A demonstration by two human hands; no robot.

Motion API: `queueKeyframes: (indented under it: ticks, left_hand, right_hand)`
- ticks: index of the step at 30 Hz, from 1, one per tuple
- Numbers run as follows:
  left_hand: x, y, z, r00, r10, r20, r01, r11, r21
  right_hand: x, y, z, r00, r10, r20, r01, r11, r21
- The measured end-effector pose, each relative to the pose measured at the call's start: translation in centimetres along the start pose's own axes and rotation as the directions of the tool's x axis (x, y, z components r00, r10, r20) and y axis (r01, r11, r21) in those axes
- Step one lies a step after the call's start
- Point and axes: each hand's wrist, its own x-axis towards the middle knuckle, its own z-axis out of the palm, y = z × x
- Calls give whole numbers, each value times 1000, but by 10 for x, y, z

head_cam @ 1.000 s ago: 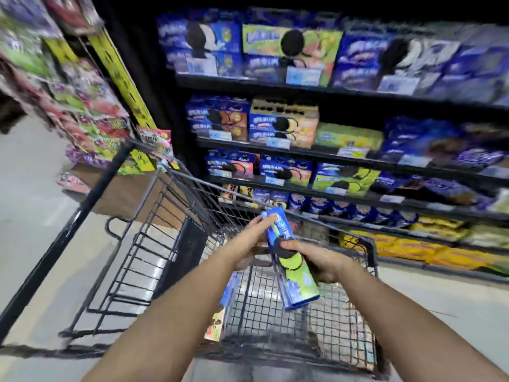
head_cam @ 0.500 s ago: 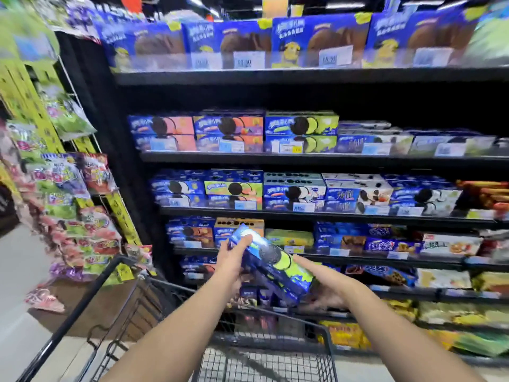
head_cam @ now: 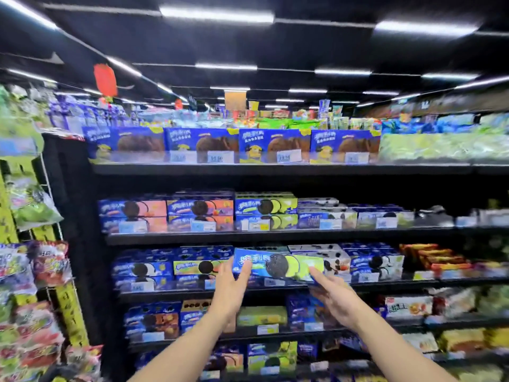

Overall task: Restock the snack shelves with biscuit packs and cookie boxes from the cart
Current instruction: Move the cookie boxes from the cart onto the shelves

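I hold a blue-and-green cookie box (head_cam: 278, 264) level in front of the middle shelf (head_cam: 165, 293), among rows of blue cookie boxes. My left hand (head_cam: 231, 288) grips its left end, thumb and fingers around the lower corner. At the right end, my right hand (head_cam: 333, 301) holds the box from below, index finger lying along the front edge. The box covers part of the stock behind it. Matching green-faced boxes (head_cam: 265, 208) stand stacked on the shelf above (head_cam: 275, 234). The cart is out of view.
Black shelving fills the view, with large blue biscuit boxes (head_cam: 271, 146) on the top shelf and mixed packs on the lower ones. Hanging snack bags (head_cam: 41, 271) crowd a rack at the left. Orange packs (head_cam: 429, 260) lie at the right of the middle shelf.
Both hands have lifted the box from above the cart up to the middle shelf and turned it level. The view has tilted upward, so the cart has dropped out of sight.
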Motion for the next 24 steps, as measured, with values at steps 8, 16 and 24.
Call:
queueKeyframes:
  ticks: [8, 16, 24]
  left_hand:
    - [48, 54, -11, 980, 178, 85, -191, 965, 181]
    - [99, 88, -12, 981, 192, -8, -186, 956, 226]
    - [143, 97, -7, 982, 183, -56, -150, 919, 364]
  right_hand:
    - [28, -75, -7, 958, -266, 105, 285, 917, -279]
    - [112, -115, -3, 911, -355, 210, 410, 831, -376]
    - [167, -125, -2, 891, -381, 247, 453, 784, -425]
